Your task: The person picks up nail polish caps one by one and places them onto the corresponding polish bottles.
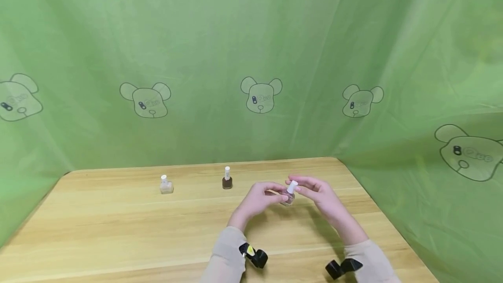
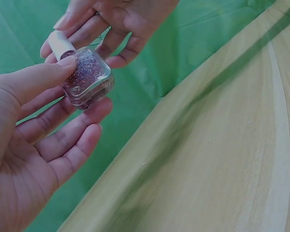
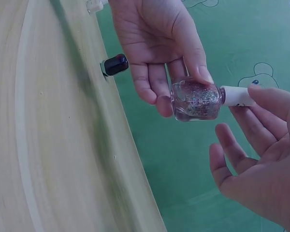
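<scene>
Head view is showing the left hand [image 1: 257, 200] pinching a square clear glass bottle of glittery polish [image 1: 288, 197] above the wooden table [image 1: 118, 230], while the right hand [image 1: 320, 193] is pinching its white cylindrical cap [image 1: 291, 186]

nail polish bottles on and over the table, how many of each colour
glitter bottle, held by the left hand and right hand: 1
dark brown bottle: 1
clear bottle: 1
total: 3
</scene>
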A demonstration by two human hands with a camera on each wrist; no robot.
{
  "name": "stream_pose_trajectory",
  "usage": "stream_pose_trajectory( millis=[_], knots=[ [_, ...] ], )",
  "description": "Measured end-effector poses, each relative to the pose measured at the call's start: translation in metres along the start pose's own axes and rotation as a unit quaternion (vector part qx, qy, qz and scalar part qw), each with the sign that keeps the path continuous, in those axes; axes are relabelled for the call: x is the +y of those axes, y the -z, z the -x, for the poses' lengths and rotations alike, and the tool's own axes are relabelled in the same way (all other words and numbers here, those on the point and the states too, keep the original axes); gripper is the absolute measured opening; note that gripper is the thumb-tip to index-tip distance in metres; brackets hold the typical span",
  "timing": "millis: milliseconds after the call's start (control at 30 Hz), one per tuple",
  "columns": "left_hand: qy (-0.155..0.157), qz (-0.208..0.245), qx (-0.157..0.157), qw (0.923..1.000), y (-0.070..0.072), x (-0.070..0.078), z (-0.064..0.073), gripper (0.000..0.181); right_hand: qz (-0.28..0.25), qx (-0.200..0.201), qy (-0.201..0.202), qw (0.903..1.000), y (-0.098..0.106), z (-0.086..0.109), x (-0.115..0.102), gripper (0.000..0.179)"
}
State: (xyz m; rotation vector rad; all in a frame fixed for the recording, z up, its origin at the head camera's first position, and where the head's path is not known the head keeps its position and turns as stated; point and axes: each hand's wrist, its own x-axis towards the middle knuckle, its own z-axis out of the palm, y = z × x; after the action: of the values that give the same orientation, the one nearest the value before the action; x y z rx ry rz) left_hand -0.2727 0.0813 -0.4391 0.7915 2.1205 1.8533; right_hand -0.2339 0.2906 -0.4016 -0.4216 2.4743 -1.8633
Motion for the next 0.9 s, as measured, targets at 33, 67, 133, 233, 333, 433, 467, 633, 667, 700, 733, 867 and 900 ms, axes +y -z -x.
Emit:
stream_pose_trajectory(
  millis=[33, 67, 133, 233, 333, 433, 467, 633, 667, 700, 733, 867, 900],
  knots=[
    [0.000, -0.001, -0.001, 1.0000, 0.000, 0.000, 0.000, 0.027, 0.002, 0.002, 0.002, 1.0000, 0.000, 0.000, 0.000, 0.044],
    [-0.001, -0.002, -0.003, 1.0000, 0.000, 0.000, -0.001, 0.027, 0.003, 0.004, 0.002, 1.0000, 0.000, 0.000, 0.000, 0.043],
    [0.001, -0.005, -0.005, 1.0000, 0.000, 0.000, -0.001, 0.027, 0.008, 0.009, 0.005, 0.9999, 0.000, 0.000, -0.001, 0.042],
    [0.001, -0.012, -0.008, 0.9999, 0.000, 0.001, -0.001, 0.026, 0.016, 0.017, 0.007, 0.9997, 0.000, 0.000, -0.002, 0.042],
    [-0.002, -0.014, -0.010, 0.9998, 0.000, 0.002, -0.001, 0.026, 0.025, 0.034, 0.005, 0.9991, -0.001, -0.001, -0.002, 0.041],
    [-0.005, -0.012, -0.014, 0.9998, -0.001, 0.003, -0.001, 0.027, 0.032, 0.068, -0.008, 0.9971, -0.003, -0.002, 0.000, 0.038],
    [-0.006, -0.012, -0.015, 0.9998, -0.002, 0.003, -0.001, 0.027, 0.031, 0.082, -0.012, 0.9961, -0.004, -0.002, 0.000, 0.037],
    [-0.008, -0.012, -0.016, 0.9998, -0.004, 0.005, 0.000, 0.025, 0.020, 0.142, -0.029, 0.9892, -0.012, -0.003, 0.001, 0.029],
    [-0.007, -0.012, -0.016, 0.9998, -0.005, 0.005, 0.000, 0.024, 0.014, 0.150, -0.029, 0.9882, -0.013, -0.003, 0.001, 0.027],
    [-0.006, -0.012, -0.014, 0.9998, -0.005, 0.005, 0.000, 0.024, 0.012, 0.155, -0.029, 0.9874, -0.014, -0.003, 0.001, 0.024],
    [-0.006, -0.012, -0.014, 0.9998, -0.006, 0.005, 0.000, 0.024, 0.009, 0.160, -0.028, 0.9867, -0.015, -0.003, 0.001, 0.022],
    [-0.003, -0.011, -0.010, 0.9999, -0.007, 0.006, 0.000, 0.025, -0.003, 0.144, -0.023, 0.9893, -0.015, -0.003, 0.003, 0.023],
    [-0.003, -0.011, -0.007, 0.9999, -0.007, 0.006, 0.000, 0.026, -0.004, 0.131, -0.020, 0.9911, -0.014, -0.003, 0.004, 0.027]
  ],
)
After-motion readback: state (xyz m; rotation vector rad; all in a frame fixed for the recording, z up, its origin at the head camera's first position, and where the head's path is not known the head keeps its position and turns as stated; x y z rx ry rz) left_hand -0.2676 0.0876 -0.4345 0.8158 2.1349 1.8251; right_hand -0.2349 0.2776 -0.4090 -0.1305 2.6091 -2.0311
